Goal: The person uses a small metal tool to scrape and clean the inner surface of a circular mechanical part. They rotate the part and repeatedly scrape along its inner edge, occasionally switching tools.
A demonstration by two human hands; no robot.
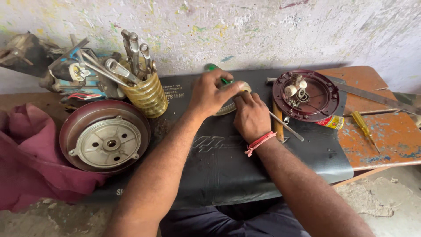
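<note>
My left hand (209, 95) and right hand (251, 116) meet over a round, pale metal-and-winding part (231, 106) on the black rubber mat (219, 166). The left hand's fingers curl closed over the part's top, where a green-handled tool (213, 68) pokes out beyond the knuckles; whether that hand grips the tool I cannot tell. The right hand presses narrow against the part's near edge, a red thread band (259, 142) at its wrist. Just right of that hand lie a slim steel rod (287, 127) and a maroon round cover plate (306, 95). Well left of my left hand sit a ribbed golden jar of wrenches (145, 94) and a maroon fan-motor housing (105, 136).
</note>
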